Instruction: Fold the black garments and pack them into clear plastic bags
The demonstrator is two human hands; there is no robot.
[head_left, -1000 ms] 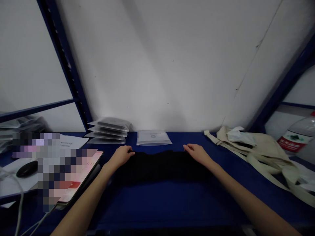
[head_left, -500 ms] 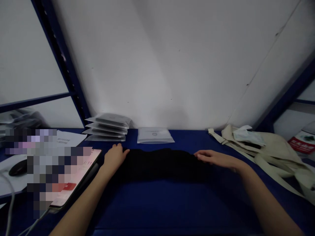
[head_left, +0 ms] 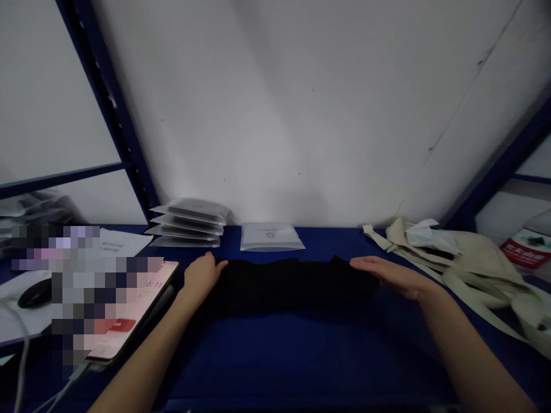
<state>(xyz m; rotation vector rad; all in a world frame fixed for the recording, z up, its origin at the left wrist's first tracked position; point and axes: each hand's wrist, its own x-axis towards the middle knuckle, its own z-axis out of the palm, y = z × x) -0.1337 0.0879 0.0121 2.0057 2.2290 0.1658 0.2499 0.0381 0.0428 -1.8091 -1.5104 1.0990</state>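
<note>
A dark, folded piece of black cloth (head_left: 288, 287) lies lengthwise across the blue table (head_left: 301, 367). My left hand (head_left: 202, 275) rests at its left end, thumb on the cloth's edge and the other fingers curled near it; how firmly it grips is hidden. At the right end, my right hand (head_left: 383, 274) lies against the top corner of the cloth, its fingers stretched out and held together, pointing left. The lower side of the cloth blends into shadow.
Flat translucent bags (head_left: 191, 223) stand stacked at the back left, with one more bag (head_left: 271, 237) beside them. A phone (head_left: 133, 315), papers, a black mouse (head_left: 35, 293) and cables lie left. A beige fabric bag (head_left: 477, 258) lies right.
My right hand has moved slightly right and its fingers have straightened. The cloth's right end now shows a raised corner and reaches a little further right. My left hand has barely moved.
</note>
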